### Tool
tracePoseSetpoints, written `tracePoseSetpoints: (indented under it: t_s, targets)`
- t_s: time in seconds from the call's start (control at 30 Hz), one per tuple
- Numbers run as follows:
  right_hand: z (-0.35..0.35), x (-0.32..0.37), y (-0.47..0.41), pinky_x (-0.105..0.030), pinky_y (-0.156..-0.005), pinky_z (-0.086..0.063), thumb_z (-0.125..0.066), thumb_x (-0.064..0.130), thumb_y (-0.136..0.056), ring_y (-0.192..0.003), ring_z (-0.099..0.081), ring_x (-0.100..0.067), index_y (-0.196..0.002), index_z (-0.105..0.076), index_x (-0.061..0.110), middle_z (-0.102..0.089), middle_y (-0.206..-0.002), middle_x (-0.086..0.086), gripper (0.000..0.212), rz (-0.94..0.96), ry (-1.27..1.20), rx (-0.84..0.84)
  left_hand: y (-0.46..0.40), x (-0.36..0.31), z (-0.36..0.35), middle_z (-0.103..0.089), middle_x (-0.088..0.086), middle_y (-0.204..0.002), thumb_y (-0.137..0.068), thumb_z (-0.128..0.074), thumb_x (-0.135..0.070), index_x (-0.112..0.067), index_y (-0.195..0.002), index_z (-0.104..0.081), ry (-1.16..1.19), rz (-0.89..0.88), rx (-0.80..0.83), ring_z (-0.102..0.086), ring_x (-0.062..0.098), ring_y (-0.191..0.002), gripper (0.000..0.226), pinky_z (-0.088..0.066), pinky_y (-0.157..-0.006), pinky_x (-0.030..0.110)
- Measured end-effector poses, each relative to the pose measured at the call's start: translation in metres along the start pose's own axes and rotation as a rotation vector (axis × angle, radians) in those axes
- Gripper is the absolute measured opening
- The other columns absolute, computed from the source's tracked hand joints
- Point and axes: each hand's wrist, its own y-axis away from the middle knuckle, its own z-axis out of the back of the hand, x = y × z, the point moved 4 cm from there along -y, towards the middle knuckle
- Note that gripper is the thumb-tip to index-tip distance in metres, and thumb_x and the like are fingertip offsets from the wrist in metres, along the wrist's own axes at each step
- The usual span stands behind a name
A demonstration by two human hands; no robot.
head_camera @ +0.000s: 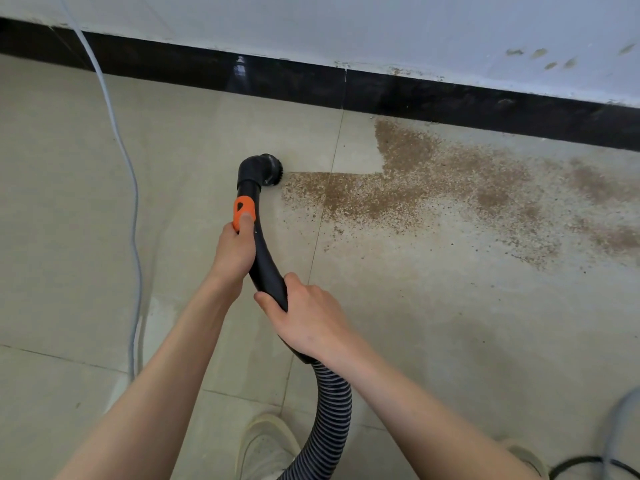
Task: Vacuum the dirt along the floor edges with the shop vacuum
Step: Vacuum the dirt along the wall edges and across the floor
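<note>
**Dirt off to the right of the brush, running along the wall edge**

Both hands wrapped around the black wand (266, 258): left hand (233, 252) forward, thumb laid on the orange slider (244, 211); right hand (304, 315) further back, gripping where the wand meets the ribbed hose (327, 414). Left hand nearer the brush head (272, 169), so probably the steering hand.

Brush head down on the tiled floor (86, 209), touching the left tip of the brown dirt patch (433, 188). Patch stretched rightward from there, long axis roughly parallel to the black skirting (450, 98), upper part reaching up to the floor's far edge at the skirting, thinner scatter trailing toward the right edge of view. Floor left of the brush already bare of grit.

Likely next: sweep rightward along that axis, then up toward the skirting. Pale cable (133, 202) lying well to the left, apart from the work. Shoe (266, 445) beside the hose at the near edge.
</note>
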Motion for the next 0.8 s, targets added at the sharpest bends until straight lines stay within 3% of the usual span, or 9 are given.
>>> tracePoseSetpoints:
  t_s: [0.13, 0.27, 0.4, 0.47, 0.57, 0.7, 0.8]
  targets:
    - [0.006, -0.016, 0.009, -0.036, -0.062, -0.042, -0.038, 0.057, -0.096, -0.070, -0.056, -0.029, -0.095, -0.040, 0.016, -0.052, -0.073, -0.002, 0.040, -0.060, -0.016, -0.036, 0.010, -0.005, -0.026, -0.054, 0.004, -0.093, -0.098, -0.031, -0.045, -0.003, -0.122, -0.047, -0.059, -0.040, 0.056, -0.052, 0.017, -0.082, 0.051, -0.041, -0.064, 0.028]
    - [0.010, -0.028, 0.019, -0.036, -0.063, -0.042, -0.037, 0.056, -0.096, -0.075, -0.059, -0.032, -0.096, -0.038, 0.017, -0.055, -0.077, -0.004, 0.039, -0.120, -0.042, -0.077, 0.019, -0.014, -0.050, -0.053, 0.004, -0.097, -0.099, -0.030, -0.044, -0.004, -0.125, -0.046, -0.134, -0.063, 0.106, -0.052, 0.016, -0.082, 0.050, -0.038, -0.062, 0.027]
    - [0.016, -0.035, 0.031, -0.037, -0.065, -0.041, -0.035, 0.055, -0.098, -0.081, -0.059, -0.034, -0.096, -0.036, 0.016, -0.058, -0.082, -0.007, 0.039, -0.164, -0.044, -0.122, 0.025, -0.019, -0.067, -0.051, -0.001, -0.085, -0.099, -0.029, -0.044, -0.005, -0.116, -0.047, -0.223, -0.085, 0.183, -0.048, 0.008, -0.072, 0.046, -0.036, -0.058, 0.025]
    - [0.020, -0.041, 0.036, -0.037, -0.065, -0.041, -0.035, 0.055, -0.098, -0.083, -0.060, -0.034, -0.096, -0.036, 0.017, -0.055, -0.080, -0.005, 0.038, -0.193, -0.067, -0.155, 0.031, -0.024, -0.080, -0.051, 0.000, -0.086, -0.100, -0.028, -0.044, -0.008, -0.111, -0.047, -0.247, -0.102, 0.225, -0.047, 0.008, -0.070, 0.042, -0.036, -0.060, 0.024]
    - [0.024, -0.051, 0.042, -0.038, -0.065, -0.043, -0.035, 0.054, -0.098, -0.081, -0.059, -0.033, -0.097, -0.038, 0.016, -0.054, -0.078, -0.002, 0.038, -0.236, -0.109, -0.201, 0.035, -0.029, -0.101, -0.054, 0.004, -0.092, -0.099, -0.028, -0.045, -0.006, -0.120, -0.048, -0.266, -0.121, 0.288, -0.050, 0.013, -0.075, 0.049, -0.036, -0.060, 0.025]
    - [0.027, -0.061, 0.044, -0.036, -0.062, -0.036, -0.036, 0.053, -0.098, -0.071, -0.048, -0.026, -0.095, -0.037, 0.017, -0.044, -0.068, 0.004, 0.037, -0.266, -0.153, -0.219, 0.037, -0.031, -0.116, -0.058, 0.020, -0.106, -0.098, -0.029, -0.047, -0.001, -0.126, -0.047, -0.306, -0.139, 0.324, -0.045, 0.015, -0.073, 0.056, -0.032, -0.054, 0.027]
    - [0.027, -0.061, 0.041, -0.036, -0.061, -0.037, -0.037, 0.054, -0.097, -0.072, -0.050, -0.027, -0.095, -0.038, 0.017, -0.046, -0.070, 0.003, 0.037, -0.262, -0.172, -0.217, 0.037, -0.033, -0.114, -0.050, 0.007, -0.080, -0.099, -0.030, -0.044, -0.006, -0.107, -0.050, -0.315, -0.154, 0.330, -0.043, 0.012, -0.065, 0.043, -0.031, -0.054, 0.026]
